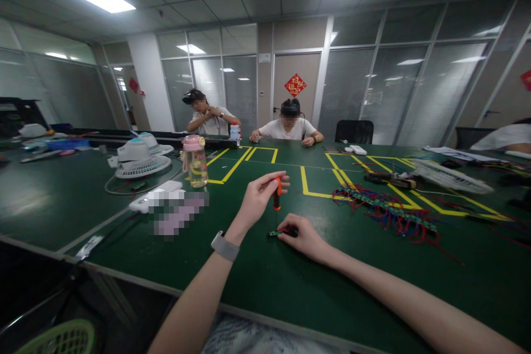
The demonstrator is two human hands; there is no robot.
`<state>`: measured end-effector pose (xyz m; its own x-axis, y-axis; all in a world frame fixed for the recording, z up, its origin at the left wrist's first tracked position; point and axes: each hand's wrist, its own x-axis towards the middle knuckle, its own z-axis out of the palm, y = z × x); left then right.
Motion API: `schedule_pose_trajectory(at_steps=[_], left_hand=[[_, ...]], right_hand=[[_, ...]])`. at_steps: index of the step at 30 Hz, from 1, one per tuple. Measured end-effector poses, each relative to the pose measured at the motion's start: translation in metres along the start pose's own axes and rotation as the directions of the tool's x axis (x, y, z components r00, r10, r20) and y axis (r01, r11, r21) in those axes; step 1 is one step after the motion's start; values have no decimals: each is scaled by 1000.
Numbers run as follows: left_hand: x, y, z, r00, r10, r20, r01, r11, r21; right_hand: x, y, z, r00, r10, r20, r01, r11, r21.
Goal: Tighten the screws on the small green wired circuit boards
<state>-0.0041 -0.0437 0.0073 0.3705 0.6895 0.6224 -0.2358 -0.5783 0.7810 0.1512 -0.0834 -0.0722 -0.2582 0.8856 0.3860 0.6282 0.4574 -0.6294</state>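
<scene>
My left hand (260, 194) is closed around the orange and black handle of a screwdriver (277, 199). The screwdriver stands upright, its thin shaft pointing down at a small green circuit board (272, 234) on the table. Whether the tip sits in a screw is too small to tell. Low on the table, my right hand (302, 237) pinches the right end of the board between thumb and fingers. Part of the board and some dark and red wires lie hidden under that hand.
A long row of circuit boards with red and blue wires (385, 207) lies to the right. Left stand a pink-lidded bottle (194, 161), a white power strip (160, 194) and white fan parts (143, 159). Yellow tape (305, 181) marks the green table. Two people sit opposite.
</scene>
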Motion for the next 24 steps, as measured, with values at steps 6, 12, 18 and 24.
schedule_pose_trajectory(at_steps=[6, 12, 18, 24], left_hand=[[0, -2, -1, 988, 113, -105, -88, 972, 218], [1, -4, -1, 999, -13, -46, 14, 1000, 18], [0, 1, 0, 1000, 13, -27, -12, 999, 38], [0, 1, 0, 999, -49, -14, 48, 998, -36]], right_hand=[[0, 0, 1, 1000, 8, -15, -8, 1000, 18], [-1, -1, 0, 999, 46, -6, -46, 999, 26], [-1, -1, 0, 999, 53, -7, -52, 998, 21], [-1, -1, 1, 998, 67, -6, -66, 998, 20]])
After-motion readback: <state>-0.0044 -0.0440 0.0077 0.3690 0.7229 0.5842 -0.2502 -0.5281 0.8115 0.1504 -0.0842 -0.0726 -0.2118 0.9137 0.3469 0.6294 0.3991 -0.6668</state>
